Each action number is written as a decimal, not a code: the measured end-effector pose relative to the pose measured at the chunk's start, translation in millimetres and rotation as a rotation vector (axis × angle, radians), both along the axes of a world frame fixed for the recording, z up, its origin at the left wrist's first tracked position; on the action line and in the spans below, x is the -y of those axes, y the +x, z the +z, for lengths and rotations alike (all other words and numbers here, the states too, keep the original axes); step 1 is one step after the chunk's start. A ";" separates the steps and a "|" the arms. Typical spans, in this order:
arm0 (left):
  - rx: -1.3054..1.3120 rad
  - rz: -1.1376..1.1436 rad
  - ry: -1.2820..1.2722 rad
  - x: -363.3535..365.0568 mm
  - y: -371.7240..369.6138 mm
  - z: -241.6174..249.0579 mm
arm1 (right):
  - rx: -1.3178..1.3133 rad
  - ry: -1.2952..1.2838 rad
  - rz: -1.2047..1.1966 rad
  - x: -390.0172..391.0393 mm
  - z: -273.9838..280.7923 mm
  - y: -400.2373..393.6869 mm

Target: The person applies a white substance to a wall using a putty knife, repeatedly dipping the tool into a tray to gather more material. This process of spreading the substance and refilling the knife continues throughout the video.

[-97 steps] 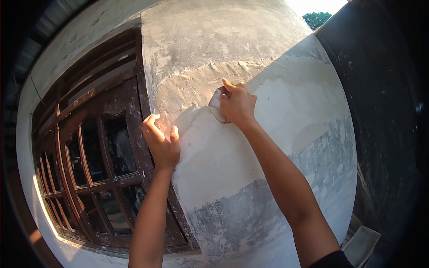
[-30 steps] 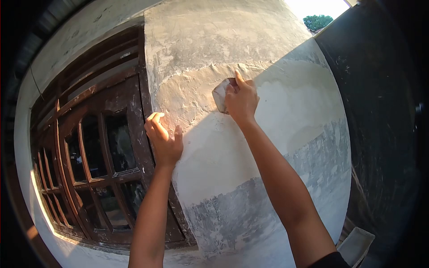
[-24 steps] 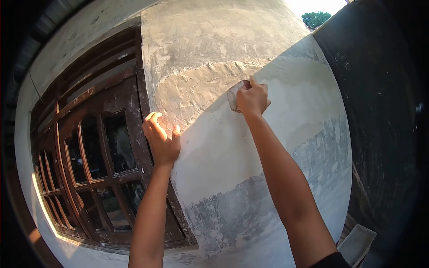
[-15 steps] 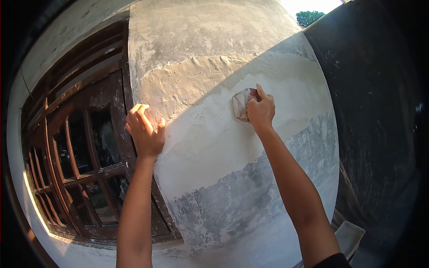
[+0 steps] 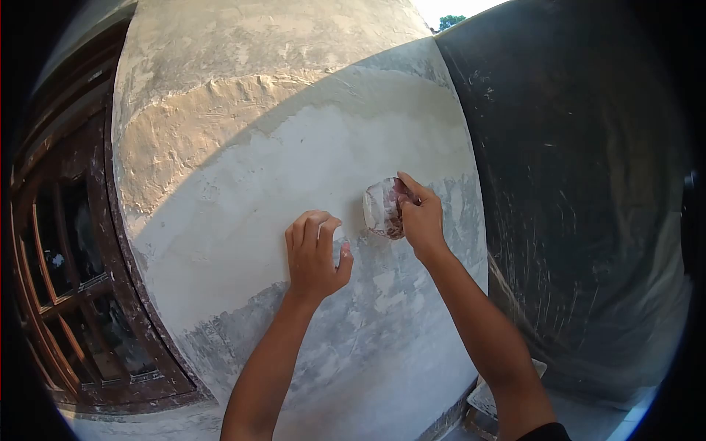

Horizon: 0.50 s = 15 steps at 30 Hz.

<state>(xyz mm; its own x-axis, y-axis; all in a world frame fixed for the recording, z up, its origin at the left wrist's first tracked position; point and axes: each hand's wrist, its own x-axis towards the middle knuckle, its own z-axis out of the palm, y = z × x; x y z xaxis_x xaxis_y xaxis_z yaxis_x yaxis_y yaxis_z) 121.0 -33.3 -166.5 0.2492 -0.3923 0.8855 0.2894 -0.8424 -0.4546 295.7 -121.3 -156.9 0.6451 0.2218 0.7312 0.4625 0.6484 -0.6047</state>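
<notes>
My right hand (image 5: 423,224) grips a flat putty scraper (image 5: 382,209), its face smeared white with reddish-brown patches showing through. The scraper is at the wall, near the line where the pale coat meets the grey patchy surface. To its left, my left hand (image 5: 315,257) is raised close in front of the wall, fingers curved and thumb held apart from them. White residue marks its fingertips. Across the plastered wall (image 5: 243,195) runs a broad band of whitish putty, with rougher, sunlit plaster above and mottled grey below.
A brown wooden window frame (image 5: 110,287) with glass panes borders the wall on the left. Dark sheeting (image 5: 573,220) hangs along the right side. Low at the right, a whitish tray-like container (image 5: 482,400) is partly behind my right forearm.
The view has turned to the right. My left hand has left the window side and come nearer the scraper. My right hand has moved lower along the wall, still gripping the scraper.
</notes>
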 end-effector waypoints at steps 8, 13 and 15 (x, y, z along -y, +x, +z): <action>-0.126 -0.272 -0.166 28.7 137.4 -58.0 | -0.096 -0.124 -0.126 62.2 -59.8 97.7; -0.188 -0.419 -0.290 49.8 212.5 -101.0 | -0.157 -0.225 -0.174 92.7 -118.9 165.4; -0.208 -0.468 -0.333 61.6 238.7 -122.8 | -0.207 -0.299 -0.199 111.5 -136.8 180.7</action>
<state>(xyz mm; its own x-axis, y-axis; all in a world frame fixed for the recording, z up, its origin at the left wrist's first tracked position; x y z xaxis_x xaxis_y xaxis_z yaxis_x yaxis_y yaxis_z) 359.7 -94.9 -289.3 0.2979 -0.2125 0.9306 -0.2122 -0.9653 -0.1525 476.4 -232.8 -293.7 0.8234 0.2608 0.5039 0.4099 0.3406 -0.8461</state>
